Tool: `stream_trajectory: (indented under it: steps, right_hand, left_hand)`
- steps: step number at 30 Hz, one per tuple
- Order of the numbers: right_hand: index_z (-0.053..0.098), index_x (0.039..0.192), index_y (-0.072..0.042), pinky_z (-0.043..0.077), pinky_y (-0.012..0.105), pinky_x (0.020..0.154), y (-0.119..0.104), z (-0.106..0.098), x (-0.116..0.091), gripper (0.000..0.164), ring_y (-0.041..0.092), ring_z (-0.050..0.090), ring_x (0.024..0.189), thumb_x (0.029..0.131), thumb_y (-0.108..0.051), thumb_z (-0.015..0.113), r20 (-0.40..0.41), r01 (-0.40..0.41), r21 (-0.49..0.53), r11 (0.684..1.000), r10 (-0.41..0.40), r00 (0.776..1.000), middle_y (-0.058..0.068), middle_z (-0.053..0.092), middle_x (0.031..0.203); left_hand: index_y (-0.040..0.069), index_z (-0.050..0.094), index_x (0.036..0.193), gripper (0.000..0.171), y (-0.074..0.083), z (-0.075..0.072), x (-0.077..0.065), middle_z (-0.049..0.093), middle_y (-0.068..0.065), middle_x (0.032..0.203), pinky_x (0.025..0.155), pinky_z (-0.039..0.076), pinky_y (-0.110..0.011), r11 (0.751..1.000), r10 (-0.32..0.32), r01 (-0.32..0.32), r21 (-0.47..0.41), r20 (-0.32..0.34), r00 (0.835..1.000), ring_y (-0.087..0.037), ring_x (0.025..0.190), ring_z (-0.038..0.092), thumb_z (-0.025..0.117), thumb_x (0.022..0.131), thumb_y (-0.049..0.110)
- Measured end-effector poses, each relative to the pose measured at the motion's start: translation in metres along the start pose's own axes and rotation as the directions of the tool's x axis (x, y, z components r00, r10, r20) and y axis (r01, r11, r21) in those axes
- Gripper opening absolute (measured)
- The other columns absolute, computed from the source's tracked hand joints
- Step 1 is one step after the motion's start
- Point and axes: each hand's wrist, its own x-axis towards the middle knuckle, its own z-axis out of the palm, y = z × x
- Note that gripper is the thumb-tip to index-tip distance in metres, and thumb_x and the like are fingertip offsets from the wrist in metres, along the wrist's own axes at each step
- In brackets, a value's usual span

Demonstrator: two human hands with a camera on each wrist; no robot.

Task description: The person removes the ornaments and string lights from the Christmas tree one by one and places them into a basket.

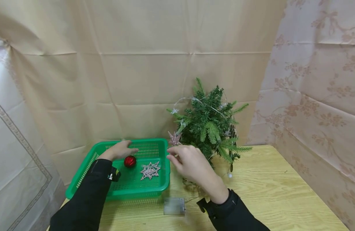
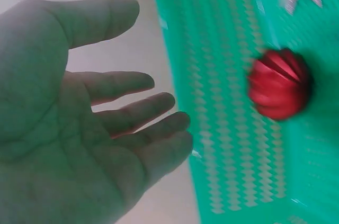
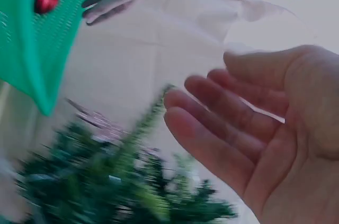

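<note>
Pale wooden surface (image 1: 290,183) spans the foreground. Empty and loosely bent, the right grip (image 1: 192,162) hangs beside the tree (image 1: 213,128). Inside the green basket (image 1: 137,193), the round red ball (image 1: 130,161) lies nearer the left grip (image 1: 118,150), just to its right; that grip is empty, fingers extended.

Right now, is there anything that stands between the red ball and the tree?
Yes: the right rim of the basket lies between them, and the right hand appears partly in the way, close to the tree.
</note>
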Motion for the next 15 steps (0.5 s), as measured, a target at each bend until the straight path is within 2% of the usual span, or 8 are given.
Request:
stream_trajectory:
  steps: [4, 8, 12, 15]
  right_hand:
    - [0.077, 0.109, -0.007, 0.055, 0.028, 0.063, -0.005, -0.019, 0.014, 0.015, 0.014, 0.07, 0.078, 0.096, -0.014, 0.073, -0.126, -0.009, -0.12, 0.993, -0.006, 0.992, 0.005, 0.075, 0.099]
    - [0.077, 0.11, -0.007, 0.057, 0.032, 0.065, -0.005, -0.031, 0.027, 0.017, 0.021, 0.07, 0.083, 0.094, -0.012, 0.075, -0.178, -0.039, -0.241, 0.97, -0.005, 0.984, 0.007, 0.074, 0.098]
    - [0.076, 0.113, -0.008, 0.057, 0.035, 0.07, -0.002, -0.037, 0.039, 0.021, 0.026, 0.068, 0.091, 0.093, -0.013, 0.076, -0.158, -0.063, -0.363, 0.93, 0.005, 0.987, 0.008, 0.073, 0.102]
    - [0.077, 0.112, -0.01, 0.056, 0.035, 0.072, 0.002, -0.039, 0.046, 0.02, 0.027, 0.066, 0.09, 0.092, -0.016, 0.078, -0.109, -0.072, -0.446, 0.892, 0.026, 0.994, 0.008, 0.073, 0.101]
  left_hand:
    - [-0.013, 0.034, 0.15, 0.068, 0.025, -0.002, 0.0, 0.038, -0.034, 0.152, 0.111, 0.033, -0.061, 0.992, 0.126, -0.125, 0.018, -0.073, 0.989, -0.05, 0.14, 0.035, 0.054, 0.106, 0.034]
    - [-0.008, 0.038, 0.151, 0.065, 0.051, -0.001, 0.0, 0.042, -0.031, 0.15, 0.11, 0.036, -0.059, 0.976, 0.217, -0.218, 0.006, -0.123, 0.968, -0.048, 0.138, 0.04, 0.056, 0.105, 0.034]
    - [-0.002, 0.038, 0.153, 0.065, 0.073, 0.005, -0.001, 0.043, -0.026, 0.151, 0.107, 0.04, -0.057, 0.95, 0.291, -0.303, -0.071, -0.138, 0.947, -0.043, 0.137, 0.044, 0.058, 0.105, 0.036]
    - [-0.001, 0.036, 0.155, 0.065, 0.084, 0.011, -0.001, 0.042, -0.023, 0.154, 0.108, 0.04, -0.055, 0.924, 0.349, -0.365, -0.115, -0.14, 0.927, -0.041, 0.138, 0.044, 0.058, 0.105, 0.035]
